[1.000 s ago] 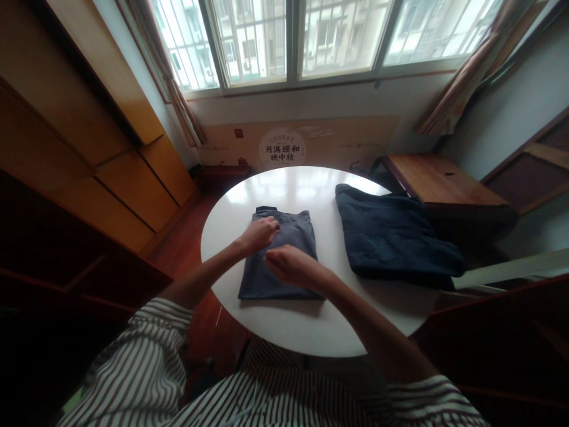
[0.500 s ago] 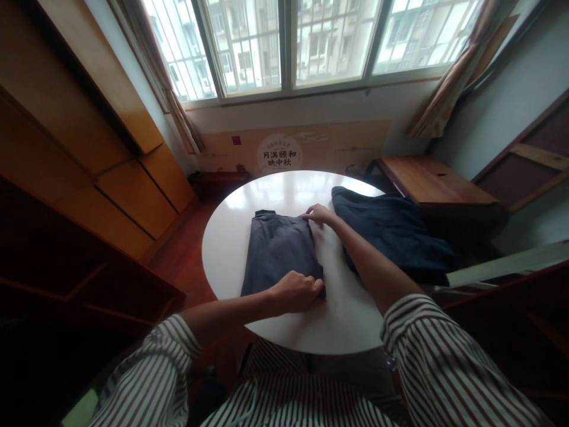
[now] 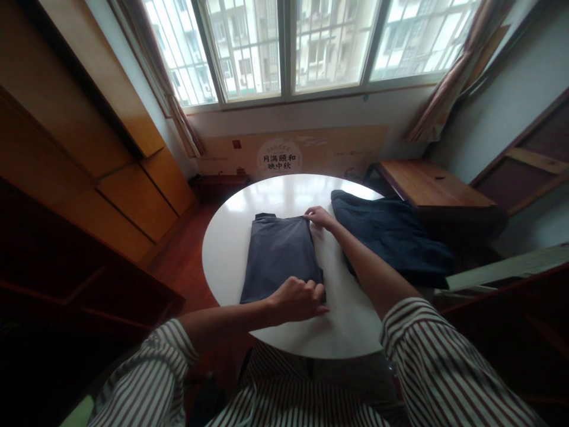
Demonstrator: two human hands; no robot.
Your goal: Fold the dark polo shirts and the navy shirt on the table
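A folded dark grey garment [image 3: 280,255] lies flat on the white round table [image 3: 224,252], with a darker band sticking out at its far left corner. My right hand [image 3: 319,218] pinches its far right corner between thumb and fingertips. At the near right corner is my left hand [image 3: 297,299], its fingers curled closed on the garment's edge; the fingertips are partly hidden. To the right, a dark navy garment [image 3: 391,237] is heaped near the table's edge, beside my right forearm.
A low wooden table [image 3: 444,184] stands beyond the navy garment at the right. Wooden cabinets [image 3: 133,196] line the left side. Ahead, a printed banner [image 3: 329,148] hangs below a barred window [image 3: 329,53] between curtains.
The near right edge of the grey garment has shifted slightly with my left hand, and its far part looks smoother. My right hand stays at the far corner. The view has tilted slightly.
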